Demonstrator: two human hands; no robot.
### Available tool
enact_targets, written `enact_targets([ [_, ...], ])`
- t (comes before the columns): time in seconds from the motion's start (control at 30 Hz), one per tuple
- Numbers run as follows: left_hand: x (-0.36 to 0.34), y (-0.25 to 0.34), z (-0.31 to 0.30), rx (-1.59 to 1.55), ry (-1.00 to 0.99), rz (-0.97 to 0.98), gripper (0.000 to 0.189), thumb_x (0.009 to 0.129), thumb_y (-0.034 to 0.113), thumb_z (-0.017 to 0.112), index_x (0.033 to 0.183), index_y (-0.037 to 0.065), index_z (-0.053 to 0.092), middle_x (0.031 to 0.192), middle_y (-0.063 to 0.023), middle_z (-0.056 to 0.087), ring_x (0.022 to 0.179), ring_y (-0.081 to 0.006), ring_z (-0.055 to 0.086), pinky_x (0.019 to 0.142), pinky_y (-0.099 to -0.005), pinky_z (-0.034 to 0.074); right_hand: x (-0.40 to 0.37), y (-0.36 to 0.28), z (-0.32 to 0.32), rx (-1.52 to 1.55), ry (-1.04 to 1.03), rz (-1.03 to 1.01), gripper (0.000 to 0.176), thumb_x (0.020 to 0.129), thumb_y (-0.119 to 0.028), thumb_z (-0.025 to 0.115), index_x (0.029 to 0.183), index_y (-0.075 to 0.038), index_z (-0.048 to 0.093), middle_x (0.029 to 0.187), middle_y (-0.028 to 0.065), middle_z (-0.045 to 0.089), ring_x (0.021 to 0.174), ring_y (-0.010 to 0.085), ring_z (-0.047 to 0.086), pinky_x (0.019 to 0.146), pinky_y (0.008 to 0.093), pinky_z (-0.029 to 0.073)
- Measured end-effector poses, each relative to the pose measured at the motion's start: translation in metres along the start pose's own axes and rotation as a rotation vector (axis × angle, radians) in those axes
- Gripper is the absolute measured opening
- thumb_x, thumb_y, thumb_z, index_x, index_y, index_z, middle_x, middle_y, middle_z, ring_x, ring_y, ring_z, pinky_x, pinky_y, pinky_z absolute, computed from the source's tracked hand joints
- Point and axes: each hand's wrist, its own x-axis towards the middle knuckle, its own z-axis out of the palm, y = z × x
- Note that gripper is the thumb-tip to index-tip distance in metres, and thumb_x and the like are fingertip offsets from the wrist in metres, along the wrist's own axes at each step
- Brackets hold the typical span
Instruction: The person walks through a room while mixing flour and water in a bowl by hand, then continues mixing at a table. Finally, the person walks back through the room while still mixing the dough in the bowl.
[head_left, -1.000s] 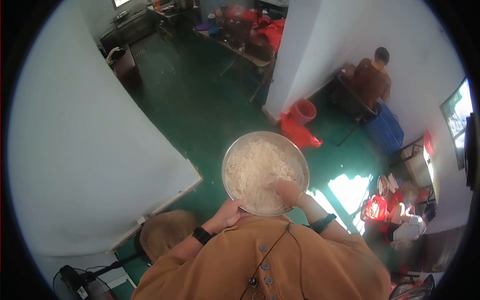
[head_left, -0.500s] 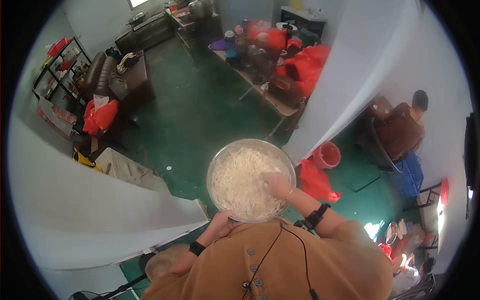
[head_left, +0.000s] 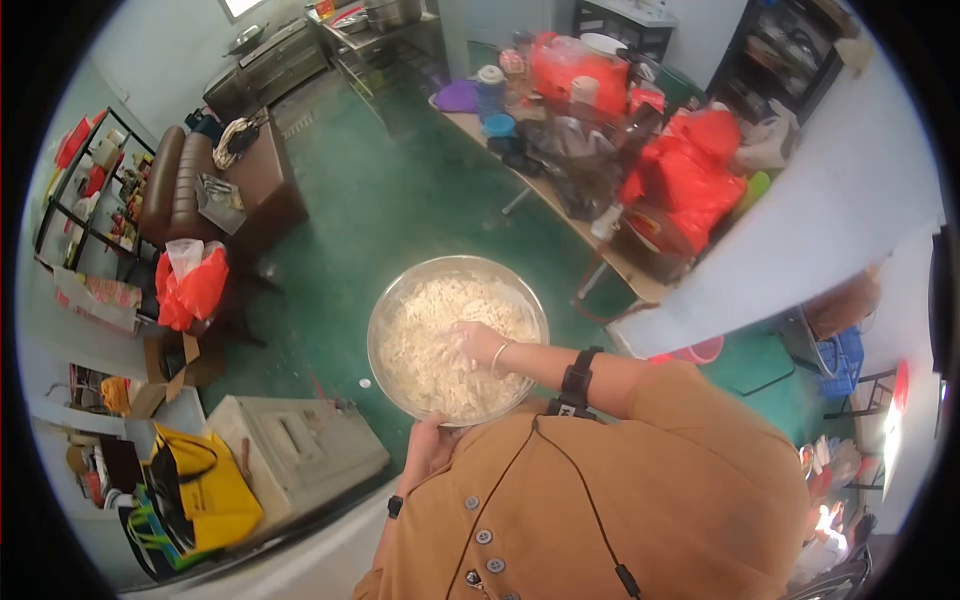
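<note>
A wide, shiny metal bowl (head_left: 541, 330) is held in front of my body, full of pale, crumbly floury dough (head_left: 440, 310). My left hand (head_left: 430, 442) grips the near edge of the bowl from below, its fingers partly hidden under the rim. Inside the bowl, my right hand (head_left: 478, 344) is curled in the dough, and flour coats its fingers. The fingertips are sunk in the crumbs, so they are hard to see. I wear a bangle and a dark strap on the right arm.
A table on the right carries red plastic bags (head_left: 690, 170), cups and a purple cloth. To the left stand a brown sofa (head_left: 185, 180), a pale cabinet (head_left: 300, 450) and a yellow bag (head_left: 205, 485). A white wall (head_left: 790, 260) juts in on the right.
I have moved forward past the wall opening, and the cabinet and yellow bag have come into view. My right hand has shifted toward the bowl's middle; the left keeps hold of the rim.
</note>
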Motion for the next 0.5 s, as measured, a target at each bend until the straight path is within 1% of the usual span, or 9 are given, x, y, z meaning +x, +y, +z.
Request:
enact_targets([
  [0.07,0.025,0.051,0.006,0.026,-0.041,0.033,0.050,0.078,-0.003,0.041,0.126,-0.005,0.032,0.123,-0.0178,0.044,0.105,-0.0317,0.053,0.085,-0.0438,0.049,0.041,-0.028,-0.008,-0.049,0.063,-0.116,0.044,0.078,0.004,0.040,0.119,-0.005,0.051,0.092,0.0142,0.060,0.066,0.0169,0.058,0.050,0.0290,0.046],
  [0.13,0.040,0.091,0.020,0.080,-0.016,0.054,0.049,0.078,-0.003,0.041,0.126,-0.005,0.033,0.121,-0.0177,0.046,0.102,-0.0318,0.054,0.084,-0.0423,0.051,0.069,-0.050,-0.018,-0.026,0.023,-0.159,0.047,0.076,0.005,0.039,0.121,-0.005,0.048,0.095,0.0173,0.059,0.066,0.0186,0.058,0.051,0.0304,0.047],
  [0.2,0.056,0.125,0.026,0.169,-0.019,0.098,0.044,0.076,0.000,0.041,0.120,-0.007,0.039,0.113,-0.0192,0.052,0.098,-0.0281,0.056,0.078,-0.0367,0.052,0.104,-0.063,-0.021,-0.132,0.071,-0.289,0.051,0.074,0.006,0.040,0.124,-0.004,0.044,0.099,0.0218,0.058,0.072,0.0231,0.060,0.056,0.0320,0.048],
  [0.23,0.068,0.141,0.023,0.178,-0.020,0.098,0.044,0.076,0.000,0.041,0.120,-0.007,0.039,0.113,-0.0192,0.052,0.098,-0.0281,0.056,0.078,-0.0367,0.052,0.115,-0.067,-0.028,-0.284,0.136,-0.309,0.051,0.073,0.005,0.041,0.123,-0.004,0.043,0.100,0.0262,0.057,0.079,0.0313,0.060,0.065,0.0368,0.048],
  [0.27,0.083,0.155,0.016,0.171,-0.017,0.029,0.043,0.077,0.000,0.041,0.119,-0.007,0.040,0.112,-0.0190,0.053,0.097,-0.0273,0.056,0.079,-0.0361,0.052,0.133,-0.067,-0.032,-0.281,0.142,-0.317,0.051,0.073,0.005,0.041,0.123,-0.004,0.043,0.100,0.0262,0.057,0.079,0.0313,0.060,0.065,0.0368,0.048],
  [0.33,0.111,0.185,0.013,0.173,-0.020,-0.032,0.042,0.077,0.000,0.041,0.119,-0.007,0.041,0.111,-0.0189,0.054,0.096,-0.0266,0.057,0.079,-0.0355,0.052,0.177,-0.063,-0.042,-0.566,0.326,-0.518,0.050,0.072,0.004,0.042,0.121,-0.004,0.044,0.099,0.0274,0.056,0.081,0.0376,0.059,0.072,0.0410,0.047],
  [0.4,0.139,0.216,0.014,0.122,-0.051,-0.051,0.047,0.078,-0.002,0.041,0.124,-0.006,0.035,0.116,-0.0195,0.049,0.097,-0.0318,0.056,0.080,-0.0413,0.052,0.207,-0.089,-0.053,-0.583,0.333,-0.551,0.047,0.070,0.003,0.046,0.116,-0.004,0.046,0.094,0.0259,0.057,0.082,0.0397,0.057,0.073,0.0433,0.045],
  [0.43,0.166,0.228,-0.004,0.099,-0.051,-0.094,0.046,0.078,-0.002,0.040,0.123,-0.006,0.035,0.115,-0.0202,0.049,0.095,-0.0323,0.057,0.079,-0.0406,0.052,0.227,-0.099,-0.057,-0.576,0.319,-0.543,0.043,0.071,0.001,0.047,0.113,-0.004,0.048,0.091,0.0247,0.058,0.082,0.0393,0.057,0.072,0.0436,0.045],
  [0.5,0.195,0.266,-0.009,0.121,-0.066,-0.062,0.046,0.078,-0.003,0.040,0.124,-0.006,0.035,0.116,-0.0203,0.048,0.097,-0.0321,0.056,0.079,-0.0402,0.052,0.273,-0.125,-0.064,-0.571,0.309,-0.575,0.040,0.071,0.000,0.048,0.110,-0.004,0.049,0.089,0.0234,0.059,0.082,0.0390,0.057,0.072,0.0439,0.045],
])
